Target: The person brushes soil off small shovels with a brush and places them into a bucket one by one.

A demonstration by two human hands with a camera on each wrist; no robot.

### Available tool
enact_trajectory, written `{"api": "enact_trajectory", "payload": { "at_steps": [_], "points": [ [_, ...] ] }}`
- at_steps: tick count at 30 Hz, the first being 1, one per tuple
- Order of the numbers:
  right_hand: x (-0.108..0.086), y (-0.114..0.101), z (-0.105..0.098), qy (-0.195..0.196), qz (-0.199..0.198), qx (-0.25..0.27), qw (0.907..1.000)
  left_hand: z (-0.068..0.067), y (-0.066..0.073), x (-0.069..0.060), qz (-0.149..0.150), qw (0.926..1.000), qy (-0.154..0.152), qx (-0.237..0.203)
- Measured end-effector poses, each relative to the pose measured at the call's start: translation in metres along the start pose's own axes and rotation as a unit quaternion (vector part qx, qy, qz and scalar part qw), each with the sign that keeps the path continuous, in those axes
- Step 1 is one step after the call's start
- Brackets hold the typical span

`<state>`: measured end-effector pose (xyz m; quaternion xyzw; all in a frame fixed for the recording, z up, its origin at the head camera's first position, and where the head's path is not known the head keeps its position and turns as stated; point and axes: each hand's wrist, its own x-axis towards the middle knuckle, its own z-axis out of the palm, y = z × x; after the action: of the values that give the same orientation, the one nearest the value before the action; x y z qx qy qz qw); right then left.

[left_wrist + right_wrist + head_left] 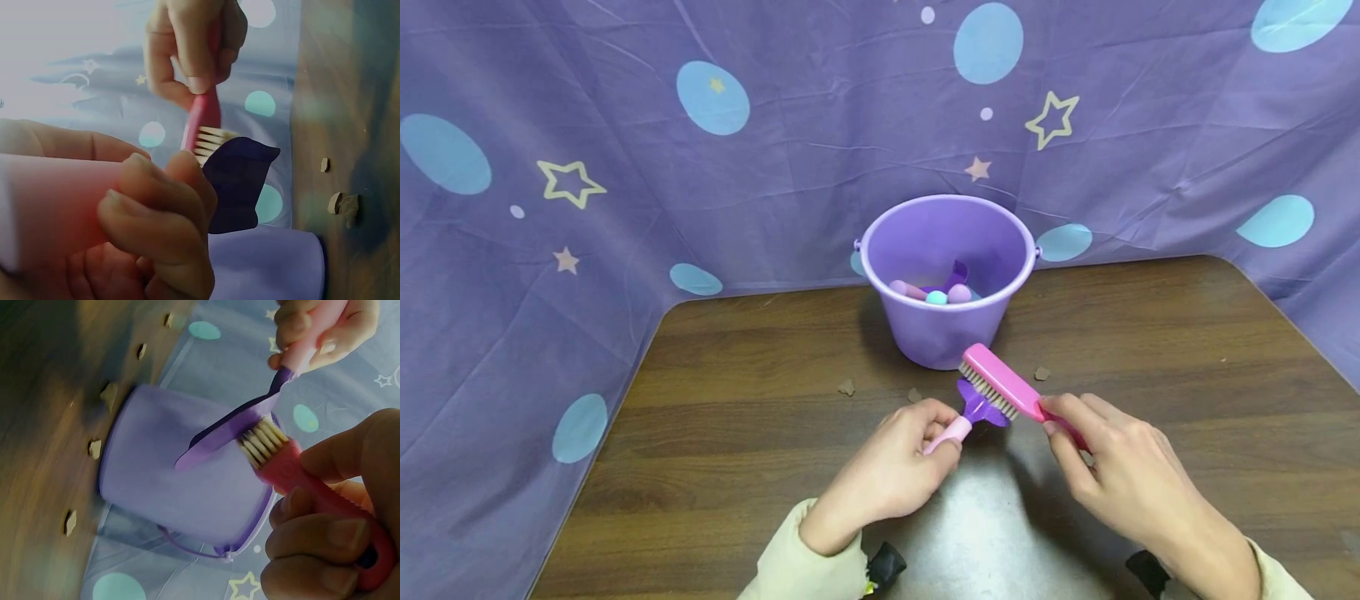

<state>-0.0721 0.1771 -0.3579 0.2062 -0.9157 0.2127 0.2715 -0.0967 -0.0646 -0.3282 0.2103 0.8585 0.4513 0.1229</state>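
Note:
My left hand grips the pale pink handle of a small toy shovel with a flared, glossy purple blade. In my right hand is the handle of a pink brush with cream bristles. The bristles rest against the blade, as the right wrist view also shows at the brush's bristle end. Both tools are raised above the table, just in front of a purple bucket. From the left wrist, the shovel blade looks dark, and part of the brush is hidden behind it.
Inside the bucket lie things with round pink and teal ends and a purple piece. Several small brown crumbs are scattered on the wooden table. A purple patterned cloth hangs behind and along the sides.

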Motion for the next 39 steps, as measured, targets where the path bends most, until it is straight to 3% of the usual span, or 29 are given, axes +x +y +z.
{"api": "enact_trajectory", "payload": {
  "at_steps": [12, 18, 24, 33, 39],
  "points": [
    [0.0, 0.017, 0.004, -0.023, 0.027, -0.041, 0.9985, -0.004, 0.003, -0.004, -0.002, 1.0, -0.006, -0.001],
    [0.0, 0.023, 0.005, -0.039, 0.053, -0.062, 0.9959, -0.003, 0.002, -0.005, -0.007, 0.9997, -0.013, 0.02],
    [0.002, 0.017, -0.001, -0.015, 0.07, -0.049, 0.9962, -0.001, 0.002, -0.004, -0.006, 0.9995, -0.017, 0.026],
    [0.0, -0.005, -0.013, -0.011, 0.0, 0.042, 0.9991, -0.002, 0.0, -0.004, -0.006, 0.9997, -0.023, 0.011],
    [0.0, -0.008, -0.008, -0.008, -0.03, 0.036, 0.9989, -0.004, 0.001, -0.004, -0.004, 0.9995, -0.012, 0.029]
  ]
}}
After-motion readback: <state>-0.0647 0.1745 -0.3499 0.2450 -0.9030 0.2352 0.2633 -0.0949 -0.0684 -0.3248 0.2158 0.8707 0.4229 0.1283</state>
